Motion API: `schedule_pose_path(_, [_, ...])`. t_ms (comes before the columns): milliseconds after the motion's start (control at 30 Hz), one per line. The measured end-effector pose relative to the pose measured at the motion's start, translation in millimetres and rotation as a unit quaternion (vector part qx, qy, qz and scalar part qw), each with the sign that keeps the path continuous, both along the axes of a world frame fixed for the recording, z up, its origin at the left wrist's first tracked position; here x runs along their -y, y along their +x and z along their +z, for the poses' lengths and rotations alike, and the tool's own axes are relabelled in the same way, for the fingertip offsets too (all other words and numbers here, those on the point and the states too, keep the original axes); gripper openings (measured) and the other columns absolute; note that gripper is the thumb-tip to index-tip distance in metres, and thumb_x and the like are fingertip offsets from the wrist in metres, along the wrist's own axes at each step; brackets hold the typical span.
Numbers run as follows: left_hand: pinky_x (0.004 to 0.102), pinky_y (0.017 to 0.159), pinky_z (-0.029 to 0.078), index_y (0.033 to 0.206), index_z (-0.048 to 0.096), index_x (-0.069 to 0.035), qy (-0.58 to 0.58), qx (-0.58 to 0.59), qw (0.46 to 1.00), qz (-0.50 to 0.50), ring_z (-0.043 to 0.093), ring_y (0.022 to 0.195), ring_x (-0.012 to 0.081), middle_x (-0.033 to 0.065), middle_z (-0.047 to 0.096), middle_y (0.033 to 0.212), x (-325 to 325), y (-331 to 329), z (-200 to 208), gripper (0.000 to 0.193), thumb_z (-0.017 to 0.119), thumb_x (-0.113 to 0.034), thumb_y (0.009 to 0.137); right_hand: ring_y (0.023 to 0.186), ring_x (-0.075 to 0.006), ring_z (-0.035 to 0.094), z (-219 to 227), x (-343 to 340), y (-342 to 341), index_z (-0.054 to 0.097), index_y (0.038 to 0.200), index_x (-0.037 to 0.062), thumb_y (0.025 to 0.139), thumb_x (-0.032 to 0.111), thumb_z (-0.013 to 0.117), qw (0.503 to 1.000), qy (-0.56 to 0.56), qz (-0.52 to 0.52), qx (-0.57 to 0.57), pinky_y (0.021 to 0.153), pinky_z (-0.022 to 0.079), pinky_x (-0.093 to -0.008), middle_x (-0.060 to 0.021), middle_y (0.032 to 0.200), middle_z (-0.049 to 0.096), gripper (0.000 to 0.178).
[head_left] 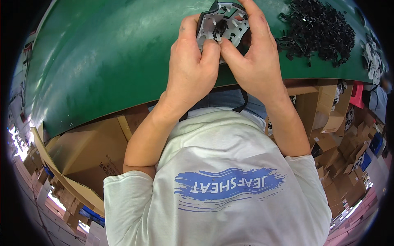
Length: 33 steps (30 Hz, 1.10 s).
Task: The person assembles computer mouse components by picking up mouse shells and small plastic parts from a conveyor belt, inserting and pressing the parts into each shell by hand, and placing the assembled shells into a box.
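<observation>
Green desk ahead of me, cardboard all around.

My desk has a smooth, dark green top that catches soft overhead light. Under its edge on my left sits a big open cardboard box; on my right, stacked brown cartons crowd the reddish floor.

At the lower left of the frame you have a big open brown cardboard box under the table edge, with small dark print on its side. At the right, beside your arm, more brown cardboard boxes stand stacked. Along the far right edge smaller flattened cartons lie in a heap.
</observation>
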<state>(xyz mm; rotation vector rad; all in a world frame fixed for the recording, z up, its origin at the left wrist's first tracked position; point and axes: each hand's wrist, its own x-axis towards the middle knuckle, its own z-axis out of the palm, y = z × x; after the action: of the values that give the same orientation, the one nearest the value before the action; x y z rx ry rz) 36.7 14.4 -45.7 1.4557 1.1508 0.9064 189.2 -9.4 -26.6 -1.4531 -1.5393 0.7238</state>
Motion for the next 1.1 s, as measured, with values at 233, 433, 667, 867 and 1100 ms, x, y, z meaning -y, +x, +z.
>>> schedule_pose_path(233, [0.0358,0.071,0.057,0.139,0.049,0.002,-0.088,0.065,0.994,-0.022,0.069,0.084,0.0194,0.0141,0.071,0.109,-1.8,-6.3,37.6,0.039,0.052,-0.007,0.101,0.120,-0.0303,0.064,14.4,-4.9,5.9,0.039,0.161,0.0029,0.086,-0.004,0.066,0.996,-0.044,0.013,-0.071,0.103,0.053,-0.0385,-0.0205,0.143,0.059,0.081])
schedule_pose_path(433, [0.0281,0.082,0.057,0.148,0.044,0.001,-0.179,0.157,0.970,0.035,0.064,0.104,0.0125,0.0089,0.064,0.130,21.3,-71.4,68.5,0.047,0.057,-0.006,0.103,0.112,-0.0269,0.069,50.9,-37.2,29.0,0.053,0.156,0.0107,0.096,0.018,0.076,0.977,-0.078,0.195,-0.034,0.094,0.058,-0.0405,-0.0150,0.144,0.061,0.065])
schedule_pose_path(667, [0.0274,0.098,0.047,0.156,0.040,-0.003,-0.158,0.264,0.948,0.083,0.053,0.114,0.0088,0.0039,0.057,0.131,91.3,-164.5,154.9,0.053,0.061,-0.021,0.110,0.086,-0.0333,0.071,47.9,-90.0,49.3,0.068,0.139,0.0156,0.106,0.048,0.061,0.877,-0.096,0.021,0.470,0.079,0.054,-0.0429,-0.0142,0.093,0.073,0.046])
schedule_pose_path(867, [0.0418,0.106,0.055,0.151,0.049,-0.001,0.144,0.162,0.891,0.400,0.065,0.127,0.0253,0.0121,0.063,0.142,159.4,-325.2,223.4,0.043,0.051,-0.023,0.114,0.105,-0.0244,0.071,28.2,-107.9,71.9,0.067,0.134,0.0017,0.109,0.014,0.061,0.919,-0.011,0.172,0.356,0.096,0.053,-0.0348,-0.0121,0.120,0.074,0.029])
schedule_pose_path(1100, [0.0406,0.084,0.053,0.135,0.057,-0.015,-0.109,-0.227,0.656,0.711,0.066,0.098,0.0202,0.0039,0.068,0.116,302.6,-602.8,240.5,0.044,0.060,-0.048,0.106,0.101,-0.0204,0.068,33.2,-106.7,71.6,0.070,0.128,0.0007,0.106,0.008,0.063,0.968,-0.027,0.149,0.200,0.094,0.052,-0.0327,-0.0062,0.115,0.073,0.024])
